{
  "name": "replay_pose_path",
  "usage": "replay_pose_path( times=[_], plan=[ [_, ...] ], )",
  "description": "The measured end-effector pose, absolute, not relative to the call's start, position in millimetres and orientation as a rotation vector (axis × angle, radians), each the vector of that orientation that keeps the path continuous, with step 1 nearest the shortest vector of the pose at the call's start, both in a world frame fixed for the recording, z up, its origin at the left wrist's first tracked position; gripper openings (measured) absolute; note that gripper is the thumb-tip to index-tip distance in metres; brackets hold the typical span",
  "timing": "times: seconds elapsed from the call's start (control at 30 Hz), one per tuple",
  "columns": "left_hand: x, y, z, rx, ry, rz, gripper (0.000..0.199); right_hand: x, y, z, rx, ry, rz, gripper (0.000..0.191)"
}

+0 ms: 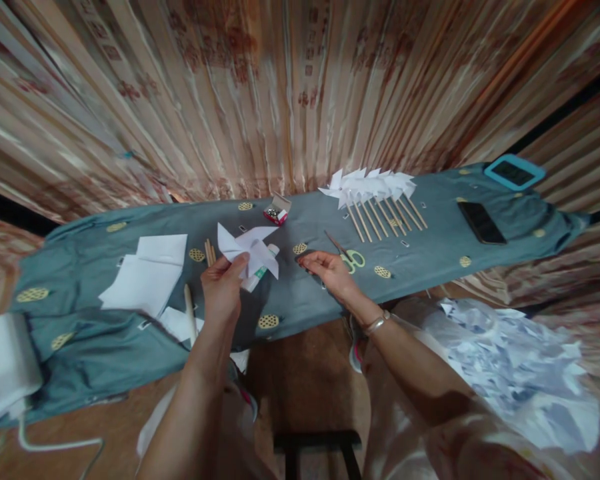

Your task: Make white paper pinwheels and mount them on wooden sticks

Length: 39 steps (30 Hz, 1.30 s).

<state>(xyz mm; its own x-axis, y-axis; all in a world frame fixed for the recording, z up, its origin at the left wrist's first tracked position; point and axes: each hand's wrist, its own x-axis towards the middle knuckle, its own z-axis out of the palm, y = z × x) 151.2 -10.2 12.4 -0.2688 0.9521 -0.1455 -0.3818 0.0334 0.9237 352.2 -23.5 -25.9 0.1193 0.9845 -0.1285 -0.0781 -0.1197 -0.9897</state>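
My left hand (223, 277) pinches a white paper pinwheel (253, 247) between thumb and fingers, its blades spread out above the cloth. To the right of it, my right hand (327, 270) is closed in a pinch; whatever sits at its fingertips is too small to make out. Beneath the pinwheel, partly hidden, lies a white and green tube-like item (260, 272). Scissors with green handles (353, 259) lie just beyond my right hand. A small open red box (277, 210) with shiny little pieces inside stands behind the pinwheel.
Several pinwheels on sticks (380, 190) lie in a row at the back right. White paper sheets (150, 277) and wooden sticks (210, 253) are on the left. A phone (481, 223), a blue-framed device (514, 173), a white appliance (7, 363) and a bag of paper pieces (515, 373) surround me.
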Motion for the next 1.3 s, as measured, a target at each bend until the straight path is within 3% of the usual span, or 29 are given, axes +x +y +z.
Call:
replay_pose_path(
  times=[0.33, 0.57, 0.83, 1.3],
  plan=[
    [152, -10, 15, 0.661, 1.146, 1.496, 0.028, 344, 7, -36, -1.337, -1.202, 1.031, 0.022],
    [157, -13, 15, 0.603, 1.088, 1.463, 0.031, 338, 60, -4, -1.473, -1.487, 0.743, 0.019],
    [148, -16, 17, 0.562, 1.077, 1.470, 0.031, 316, 115, 31, -1.862, -2.223, 0.277, 0.032],
    [141, -18, 24, 0.535, 1.056, 1.497, 0.024, 306, 138, 31, -1.830, -2.546, 0.179, 0.028]
  ],
)
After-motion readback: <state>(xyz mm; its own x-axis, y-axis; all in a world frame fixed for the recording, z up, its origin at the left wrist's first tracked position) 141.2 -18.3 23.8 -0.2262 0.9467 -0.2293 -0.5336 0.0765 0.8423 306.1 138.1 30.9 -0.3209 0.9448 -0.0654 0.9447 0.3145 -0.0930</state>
